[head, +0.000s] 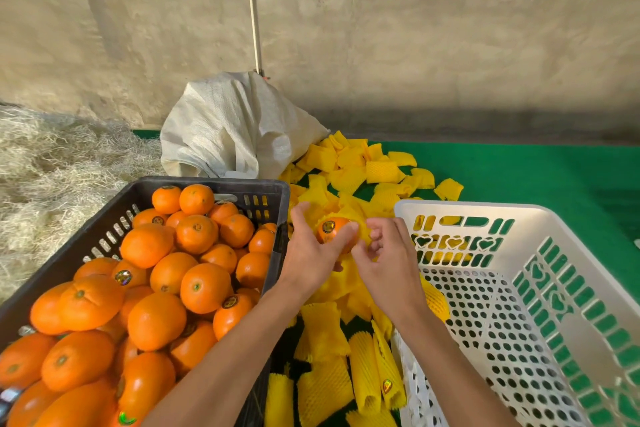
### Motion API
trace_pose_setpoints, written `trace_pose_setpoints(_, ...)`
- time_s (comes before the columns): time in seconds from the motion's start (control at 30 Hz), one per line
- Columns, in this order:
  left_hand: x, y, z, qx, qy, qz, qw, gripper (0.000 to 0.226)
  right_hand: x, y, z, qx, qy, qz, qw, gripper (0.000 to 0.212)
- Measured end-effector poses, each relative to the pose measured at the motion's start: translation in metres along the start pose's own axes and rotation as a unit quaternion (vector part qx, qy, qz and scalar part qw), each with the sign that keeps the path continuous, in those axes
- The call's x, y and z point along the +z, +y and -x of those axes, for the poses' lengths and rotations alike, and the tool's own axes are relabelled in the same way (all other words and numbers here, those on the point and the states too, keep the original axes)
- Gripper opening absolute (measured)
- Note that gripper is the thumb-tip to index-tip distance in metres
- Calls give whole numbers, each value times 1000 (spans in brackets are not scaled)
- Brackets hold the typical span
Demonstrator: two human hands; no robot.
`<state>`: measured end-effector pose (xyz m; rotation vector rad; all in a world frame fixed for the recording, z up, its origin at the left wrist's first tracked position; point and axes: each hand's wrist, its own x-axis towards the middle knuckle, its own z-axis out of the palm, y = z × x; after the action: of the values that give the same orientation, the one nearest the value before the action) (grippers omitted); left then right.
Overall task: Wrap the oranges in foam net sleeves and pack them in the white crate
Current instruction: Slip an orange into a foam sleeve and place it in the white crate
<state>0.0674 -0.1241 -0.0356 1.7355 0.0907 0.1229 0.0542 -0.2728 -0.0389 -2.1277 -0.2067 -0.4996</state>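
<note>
My left hand (309, 251) grips an orange (333, 231) with a round sticker, held between the two crates. My right hand (388, 260) pinches a yellow foam net sleeve (363, 236) right beside that orange. A black crate (242, 185) on the left is heaped with loose oranges (194, 236). The white perforated crate (519, 218) stands on the right; inside it, one sleeved piece (437, 302) shows near its left wall.
Several yellow foam sleeves (349, 166) lie scattered on the green mat (519, 170) between and behind the crates. A white woven sack (235, 128) leans at the back. Straw (52, 166) covers the floor at left. A concrete wall (381, 45) closes the back.
</note>
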Motion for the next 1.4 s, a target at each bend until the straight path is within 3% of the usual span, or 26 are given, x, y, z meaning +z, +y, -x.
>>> trace_pose_setpoints(0.17, -1, 6, -3, -120, -129, 175, 969, 42, 4, 7, 3, 17, -30, 5, 999, 13)
trace_pose_setpoints(0.27, -4, 4, -6, -134, -193, 234, 943, 55, 2, 12, 1, 21, -19, 2, 1000, 14)
trace_pose_setpoints(0.33, -5, 5, -6, -122, -185, 202, 954, 67, 0, 15, -1, 20, -9, 16, 1000, 22)
trace_pose_setpoints(0.43, -3, 8, -5, -89, -89, 69, 990, 70, -2, 17, -4, 51, -10, 2, 999, 27)
trace_pose_setpoints(0.53, 0, 6, -1, -27, -4, -30, 999, 68, -3, 15, -5, 67, 13, -25, 997, 18)
trace_pose_setpoints(0.63, 4, 3, -1, 14, 39, -66, 997, 65, -2, 4, -2, -13, 66, 29, 997, 9)
trace_pose_setpoints(0.73, 3, 0, -4, 5, 59, -60, 996, 61, 2, -5, 3, -83, 101, 87, 988, 5)
trace_pose_setpoints(0.9, -2, -3, -3, 45, 49, -38, 997, 59, 7, -6, 9, -97, 75, 47, 991, 11)
trace_pose_setpoints(1.0, -4, -5, -4, 114, 13, -102, 988, 67, 2, -1, 5, -28, 33, 21, 999, 31)
trace_pose_setpoints(1.1, -2, -5, -2, 140, -46, -129, 981, 69, -1, 6, 0, -34, -16, 38, 999, 47)
trace_pose_setpoints(1.23, -3, -8, -2, 152, -82, -163, 971, 69, -5, 15, -4, -25, 2, 77, 997, 34)
trace_pose_setpoints(1.4, 1, -5, 2, 125, -127, -103, 979, 71, -12, 14, -6, -41, 12, 137, 990, 28)
